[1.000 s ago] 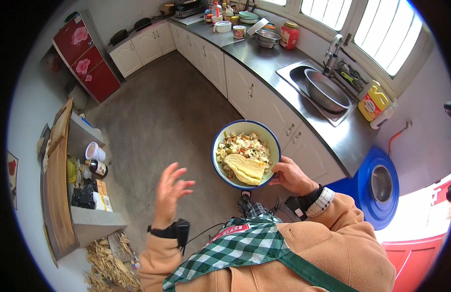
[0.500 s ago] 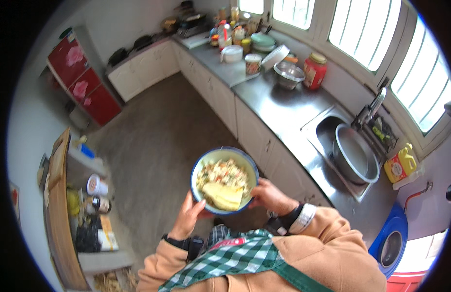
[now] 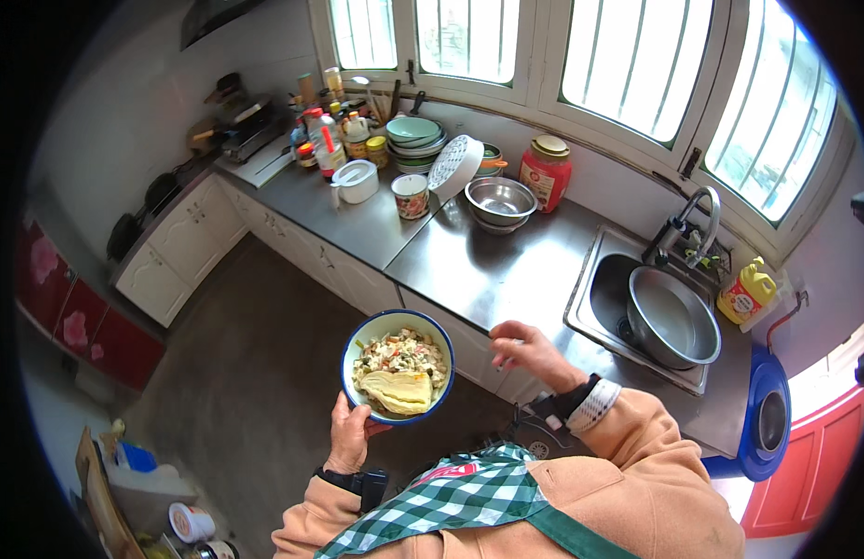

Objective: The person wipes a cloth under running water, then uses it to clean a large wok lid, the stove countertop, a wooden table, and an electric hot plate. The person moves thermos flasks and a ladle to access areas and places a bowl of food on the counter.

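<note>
My left hand (image 3: pixel 350 434) grips the near rim of a white enamel bowl (image 3: pixel 354 347) with a blue edge, thumb on the rim and fingers underneath. Inside lies a chopped mixture (image 3: pixel 409 352) of pale, orange and dark green bits. A folded yellow flat piece (image 3: pixel 397 392), like a pancake or omelette, rests on its near side. The bowl is held in the air over the floor, left of the counter. Away from the bowl, to its right, my right hand (image 3: pixel 534 356) hangs near the counter edge, fingers loosely bent and apart, with nothing visible in them.
A steel counter (image 3: pixel 469 270) runs along the windows, with steel bowls (image 3: pixel 500 200), a red jar (image 3: pixel 544 174), a patterned mug (image 3: pixel 411 197) and a lidded white pot (image 3: pixel 356 182). A large metal basin (image 3: pixel 674 317) sits in the sink (image 3: pixel 597 303). A blue bin (image 3: pixel 763 443) stands at right.
My right hand has let go of the bowl and moved right, toward the counter. My left hand alone holds the bowl, now slightly farther left. The view has turned toward the counter.
</note>
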Available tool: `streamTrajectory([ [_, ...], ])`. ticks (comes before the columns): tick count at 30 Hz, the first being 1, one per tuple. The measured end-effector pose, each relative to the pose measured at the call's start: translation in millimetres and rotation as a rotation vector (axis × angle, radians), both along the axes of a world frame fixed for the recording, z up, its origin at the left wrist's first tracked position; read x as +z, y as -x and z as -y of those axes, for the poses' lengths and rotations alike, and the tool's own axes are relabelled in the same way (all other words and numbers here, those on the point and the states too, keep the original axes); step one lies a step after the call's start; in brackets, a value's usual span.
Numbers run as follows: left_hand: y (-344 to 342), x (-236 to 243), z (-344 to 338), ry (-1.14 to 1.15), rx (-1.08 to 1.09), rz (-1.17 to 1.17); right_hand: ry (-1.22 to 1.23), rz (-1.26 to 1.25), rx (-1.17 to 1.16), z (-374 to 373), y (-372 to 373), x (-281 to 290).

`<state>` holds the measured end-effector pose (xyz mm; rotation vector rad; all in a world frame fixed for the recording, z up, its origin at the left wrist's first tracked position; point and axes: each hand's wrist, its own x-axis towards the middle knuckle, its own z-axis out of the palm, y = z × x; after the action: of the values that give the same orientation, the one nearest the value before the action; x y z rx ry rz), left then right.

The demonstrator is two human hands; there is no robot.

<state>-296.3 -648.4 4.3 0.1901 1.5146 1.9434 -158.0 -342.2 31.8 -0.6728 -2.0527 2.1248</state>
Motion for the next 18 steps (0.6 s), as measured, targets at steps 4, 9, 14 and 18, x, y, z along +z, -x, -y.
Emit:
streamTrajectory([
  [4,53,-3,-33,0.033,-0.020,-0.018,-0.176,-0.050,-0.221,-89,40,-10],
  [9,108,-10,-97,0.084,-0.050,-0.036,-0.597,-0.082,-0.414,-180,108,-47],
  [14,160,-13,-152,0.149,-0.123,-0.007,-0.780,-0.121,-0.444,-236,167,-75],
  [18,194,-20,-184,0.199,-0.157,-0.046,-0.952,0.033,-0.360,-255,188,-86],
])
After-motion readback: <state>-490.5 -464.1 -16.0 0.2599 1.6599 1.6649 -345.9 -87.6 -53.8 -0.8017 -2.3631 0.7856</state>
